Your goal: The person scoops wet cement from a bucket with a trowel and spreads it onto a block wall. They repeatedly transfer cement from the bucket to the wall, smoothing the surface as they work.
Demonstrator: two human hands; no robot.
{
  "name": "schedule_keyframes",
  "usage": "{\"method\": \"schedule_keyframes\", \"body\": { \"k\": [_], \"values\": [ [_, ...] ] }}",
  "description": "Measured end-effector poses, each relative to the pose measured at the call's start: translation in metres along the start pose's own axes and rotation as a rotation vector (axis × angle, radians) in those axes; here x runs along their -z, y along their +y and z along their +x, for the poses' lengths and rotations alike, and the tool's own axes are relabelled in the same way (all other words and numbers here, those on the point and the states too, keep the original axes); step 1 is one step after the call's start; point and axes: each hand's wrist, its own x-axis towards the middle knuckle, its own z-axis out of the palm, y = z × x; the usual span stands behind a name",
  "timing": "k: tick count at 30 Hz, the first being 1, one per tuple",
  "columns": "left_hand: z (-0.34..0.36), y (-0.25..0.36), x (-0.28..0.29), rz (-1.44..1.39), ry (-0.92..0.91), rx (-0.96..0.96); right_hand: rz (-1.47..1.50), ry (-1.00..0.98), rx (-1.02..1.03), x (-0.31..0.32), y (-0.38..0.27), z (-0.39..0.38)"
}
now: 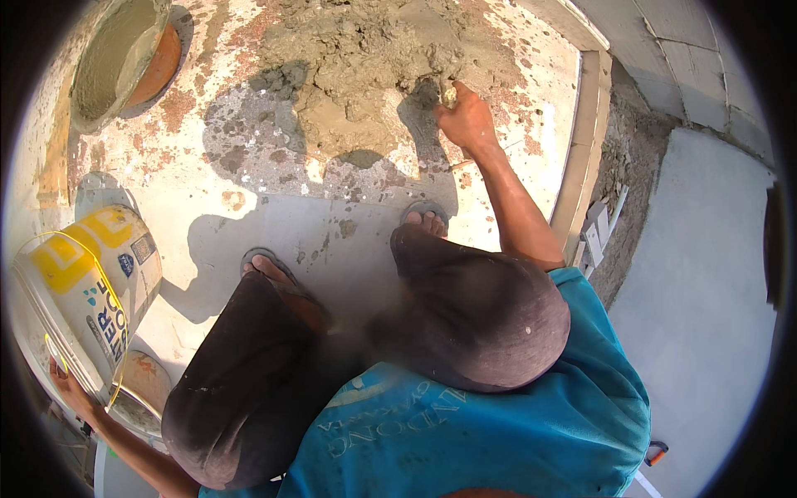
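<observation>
My left hand [75,396] is at the lower left, fingers curled over the rim of a white plastic bucket [148,274] with yellow and blue print. The bucket tilts, and a thin yellow handle loops across its side. At the upper right my right hand [469,120] is closed round the pale, smeared handle [450,97] of what looks like a trowel. Its blade cannot be made out against the shadowed mortar. Wet grey mortar [357,104] lies heaped and spread on a stained board [237,178] just beyond my feet.
A mortar-coated basin [108,83] leans on an orange bucket [158,70] at the far left. Another mortar-smeared container [143,382] stands beside the white bucket. A raised ledge [573,158] borders the right side, with block walling [672,50] beyond. Below me are my sandalled feet [427,217].
</observation>
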Motion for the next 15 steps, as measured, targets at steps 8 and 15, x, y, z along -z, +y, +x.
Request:
{"method": "schedule_keyframes", "body": {
  "k": [8,15],
  "values": [
    [-0.005,-0.006,0.016,0.123,0.023,0.026,0.331,0.023,-0.298,0.009,0.072,-0.055],
    [0.007,-0.027,0.02,-0.091,-0.065,0.017,0.396,-0.225,-0.089,-0.067,-0.005,-0.015]
  ]
}}
